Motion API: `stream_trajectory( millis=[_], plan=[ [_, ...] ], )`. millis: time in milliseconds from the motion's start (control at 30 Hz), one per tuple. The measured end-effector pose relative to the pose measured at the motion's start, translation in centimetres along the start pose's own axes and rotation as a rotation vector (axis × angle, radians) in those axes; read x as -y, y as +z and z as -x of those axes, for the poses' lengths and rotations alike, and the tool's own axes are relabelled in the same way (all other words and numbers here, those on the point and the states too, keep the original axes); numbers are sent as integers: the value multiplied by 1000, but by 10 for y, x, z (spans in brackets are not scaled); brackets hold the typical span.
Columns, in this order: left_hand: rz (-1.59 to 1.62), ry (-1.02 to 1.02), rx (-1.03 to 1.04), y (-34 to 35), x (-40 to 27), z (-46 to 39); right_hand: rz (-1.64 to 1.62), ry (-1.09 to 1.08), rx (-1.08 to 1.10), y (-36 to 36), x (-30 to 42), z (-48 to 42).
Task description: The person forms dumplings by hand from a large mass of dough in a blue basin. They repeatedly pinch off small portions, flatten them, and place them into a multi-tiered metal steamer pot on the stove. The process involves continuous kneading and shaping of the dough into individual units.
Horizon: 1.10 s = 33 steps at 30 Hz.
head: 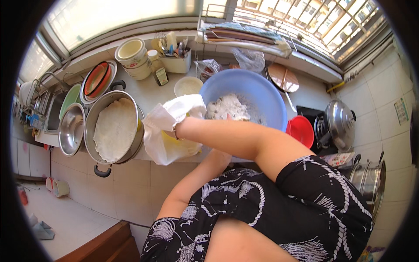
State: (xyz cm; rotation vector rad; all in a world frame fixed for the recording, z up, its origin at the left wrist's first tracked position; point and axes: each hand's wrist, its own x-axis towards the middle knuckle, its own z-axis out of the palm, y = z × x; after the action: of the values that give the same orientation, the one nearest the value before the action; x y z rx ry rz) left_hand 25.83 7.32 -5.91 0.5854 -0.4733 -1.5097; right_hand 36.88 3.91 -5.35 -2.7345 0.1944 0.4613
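Observation:
My right arm crosses over my left one. Around the wrist of my right hand (183, 128) is a band; the hand itself is hidden in a white cloth or plastic bag (157, 147) with something yellow in it. My left hand (228, 116) is mostly hidden behind my right forearm; a fingertip shows against a lump of floury dough (226, 106) in a large blue basin (266, 91). Loose flour lies on the basin's inside. Left of the bag, a flat round of dough (116, 131) lies in a two-handled metal pot (90, 140).
Left along the counter are a steel bowl (70, 131), a green basin (70, 98) and the sink (57, 113). Behind stand stacked bowls (139, 70), a sauce bottle (160, 73) and a small white bowl (188, 86). On the right are a red bowl (301, 131) and a lidded pan (342, 124).

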Motion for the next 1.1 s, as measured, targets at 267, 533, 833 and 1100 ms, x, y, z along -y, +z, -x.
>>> stream_trajectory(
  millis=[267,533,833,1100],
  plan=[
    [721,-83,-197,-30,24,-62,-27,-439,-535,-58,-78,139],
    [714,-49,-327,25,20,-87,-100,140,-238,-34,-146,257],
    [373,-81,-161,55,3,-101,-886,219,-400,-23,-152,289],
    [496,56,-266,36,18,-99,-49,45,-660,-8,-140,278]
  ],
)
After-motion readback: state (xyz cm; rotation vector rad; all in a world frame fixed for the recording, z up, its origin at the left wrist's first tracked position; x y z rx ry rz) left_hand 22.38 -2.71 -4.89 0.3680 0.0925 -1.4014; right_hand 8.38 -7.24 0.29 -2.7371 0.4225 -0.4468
